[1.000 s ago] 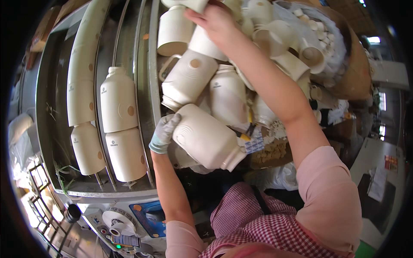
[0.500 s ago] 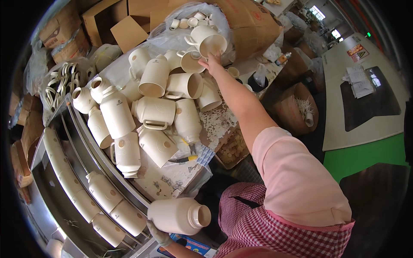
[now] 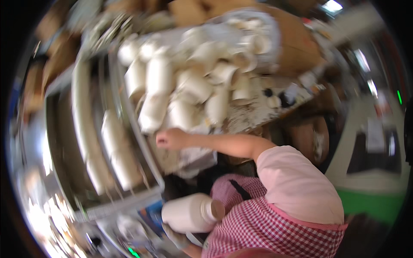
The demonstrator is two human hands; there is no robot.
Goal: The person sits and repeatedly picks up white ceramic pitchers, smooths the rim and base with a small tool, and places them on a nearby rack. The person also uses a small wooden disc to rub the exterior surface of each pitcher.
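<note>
In the head view, a cream bottle-necked jug body (image 3: 184,214) lies sideways against the gloved left hand (image 3: 175,237), whose fingers curl around its underside. The bare right hand (image 3: 172,139) is beside the nearest piled jugs (image 3: 154,112); blur hides whether its fingers pinch anything. Leftward, a metal trough (image 3: 151,168) bears rows of cream bottles (image 3: 122,165).

Pink sleeve (image 3: 301,185), red-checked apron (image 3: 275,228), pale-gloved left hand (image 3: 174,237)
</note>
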